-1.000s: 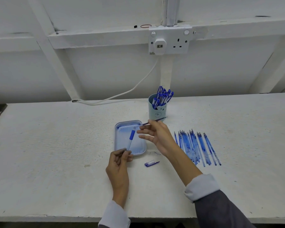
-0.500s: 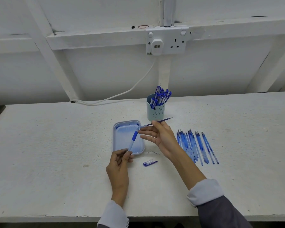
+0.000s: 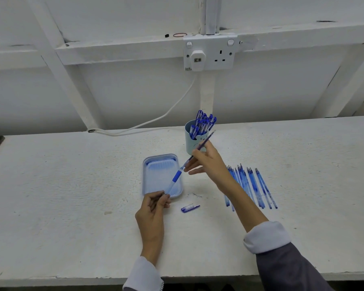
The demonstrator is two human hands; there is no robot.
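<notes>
My left hand (image 3: pixel 153 208) pinches the lower end of a clear pen barrel with a blue grip (image 3: pixel 175 178), which slants up to the right over a pale blue tray (image 3: pixel 147 177). My right hand (image 3: pixel 206 162) pinches a thin blue ink refill (image 3: pixel 206 141). The refill lies in line with the barrel, its lower tip at the barrel's open top end. A blue pen cap (image 3: pixel 190 207) lies on the white table (image 3: pixel 72 196) just right of my left hand.
A light blue cup (image 3: pixel 190 143) full of blue pens stands behind my right hand. Several blue refills (image 3: pixel 252 185) lie in a row to the right, partly hidden by my right forearm. A wall socket (image 3: pixel 208 52) and white cable sit behind.
My right hand tilted the refill from nearly level to steeply slanted and brought its tip to the barrel's top end. My left hand kept the barrel in place.
</notes>
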